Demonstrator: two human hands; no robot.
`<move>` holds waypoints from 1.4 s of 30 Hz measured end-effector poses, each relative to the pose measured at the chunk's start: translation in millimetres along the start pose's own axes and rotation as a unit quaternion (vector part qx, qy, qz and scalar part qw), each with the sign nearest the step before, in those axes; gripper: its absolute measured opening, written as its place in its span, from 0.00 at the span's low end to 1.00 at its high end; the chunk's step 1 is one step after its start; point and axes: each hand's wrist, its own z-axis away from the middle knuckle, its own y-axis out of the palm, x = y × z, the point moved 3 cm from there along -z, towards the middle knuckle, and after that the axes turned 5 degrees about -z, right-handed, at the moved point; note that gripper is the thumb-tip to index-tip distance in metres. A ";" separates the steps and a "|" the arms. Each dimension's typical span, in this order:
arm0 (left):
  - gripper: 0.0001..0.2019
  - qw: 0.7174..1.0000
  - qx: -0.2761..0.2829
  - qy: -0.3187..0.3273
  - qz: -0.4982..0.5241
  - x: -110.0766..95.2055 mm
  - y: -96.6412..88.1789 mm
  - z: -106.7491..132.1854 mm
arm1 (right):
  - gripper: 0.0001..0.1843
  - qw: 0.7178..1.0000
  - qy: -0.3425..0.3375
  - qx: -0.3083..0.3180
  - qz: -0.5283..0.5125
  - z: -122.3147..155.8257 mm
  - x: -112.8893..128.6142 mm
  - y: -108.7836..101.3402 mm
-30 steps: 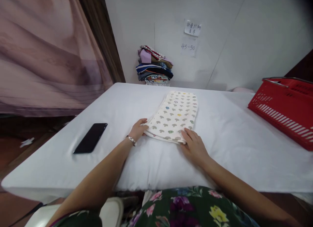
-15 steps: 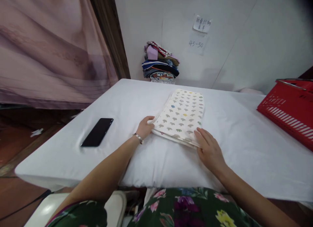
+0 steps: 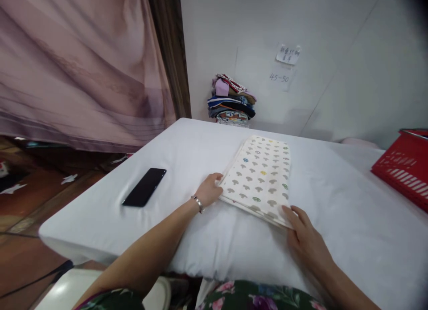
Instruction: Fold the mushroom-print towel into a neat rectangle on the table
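A folded cream cloth [image 3: 259,176] printed with grey mushrooms and a few coloured ones lies on the white-covered table [image 3: 187,152] in front of me. My left hand [image 3: 209,189], with a bracelet on its wrist, pinches the cloth's near left corner between thumb and fingers. At the near right corner, my right hand [image 3: 306,234] grips the edge, fingers on top and thumb partly hidden. Several layers show along the near edge, while the far end rests on the table.
A black phone [image 3: 144,187] lies on the left of the table. Behind the far edge rises a stack of folded clothes [image 3: 231,100] against the wall. A red basket [image 3: 406,165] stands at the right. A pink curtain [image 3: 83,69] hangs at the left.
The view has shifted, so everything sits lower and farther right. My right hand has drawn the near right corner slightly toward me and to the right. Both hands keep their hold.
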 end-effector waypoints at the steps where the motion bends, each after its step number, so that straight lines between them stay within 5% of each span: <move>1: 0.22 1.000 0.012 0.000 -0.018 -2.7 1.7 2.7 | 0.29 1.000 -0.007 0.003 0.002 3.4 -2.8 0.9; 6: 0.16 0.994 0.037 -0.002 -0.099 -10.6 5.5 10.9 | 0.25 0.999 -0.024 0.010 0.022 18.2 -11.3 4.5; 9: 0.14 0.993 0.039 0.005 -0.109 -7.7 3.7 9.4 | 0.23 0.996 -0.052 0.066 0.028 11.8 -13.7 -6.9; 16: 0.06 0.989 0.041 0.013 -0.145 -0.5 0.0 4.2 | 0.16 0.985 -0.082 0.123 -0.091 -77.3 13.7 -50.4; 21: 0.13 0.989 -0.002 0.030 -0.147 -3.1 1.4 4.6 | 0.14 0.975 -0.076 0.130 -0.161 -172.9 40.0 -14.4; 27: 0.06 0.989 -0.030 0.062 -0.134 -1.2 5.4 2.4 | 0.17 0.967 -0.163 0.145 -0.135 -253.8 54.8 46.8; 35: 0.05 0.985 -0.035 0.096 -0.136 -0.9 4.7 1.9 | 0.13 0.936 -0.287 0.196 -0.063 -277.5 59.8 65.7; 42: 0.05 0.979 -0.021 0.106 -0.171 -6.3 4.9 4.9 | 0.07 0.936 -0.302 0.164 -0.074 -276.0 52.3 60.6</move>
